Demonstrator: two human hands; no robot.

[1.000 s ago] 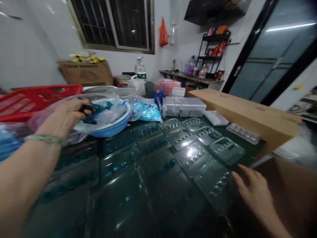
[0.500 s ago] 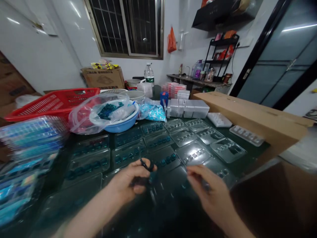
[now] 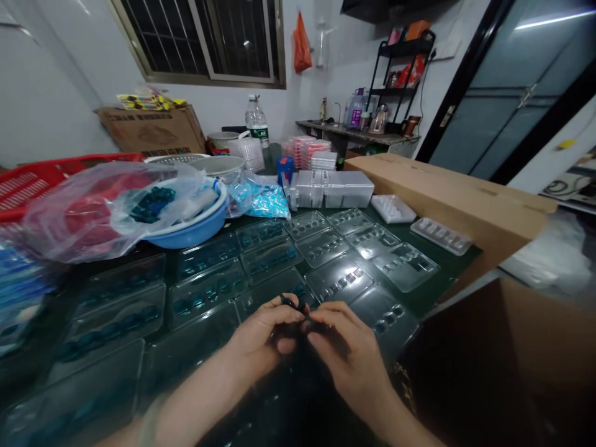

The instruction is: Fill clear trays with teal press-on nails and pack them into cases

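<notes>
My left hand (image 3: 265,329) is closed around a small dark piece (image 3: 289,302), whose curved tip shows above the thumb and fingers. Its kind is not clear. Opposite it, my right hand (image 3: 344,341) has its fingers pinched together at the same spot, and the fingertips of both hands meet. Anything in the right fingers is hidden. Beneath and beyond the hands lie clear plastic trays (image 3: 209,288) in rows. Several hold teal translucent pieces (image 3: 198,302) in their hollows, while trays to the right, such as one clear tray (image 3: 321,248), show colourless hollows.
A blue basin (image 3: 190,233) with teal pieces and a plastic bag stands at the back left, beside a red basket (image 3: 28,180). Farther back are a bag of light-blue bits (image 3: 267,202) and clear boxes (image 3: 349,189). A long cardboard box (image 3: 447,186) borders the right.
My right hand has moved left to meet my left hand, and their fingertips now touch. The view has turned right and down, so the table things sit farther left.
</notes>
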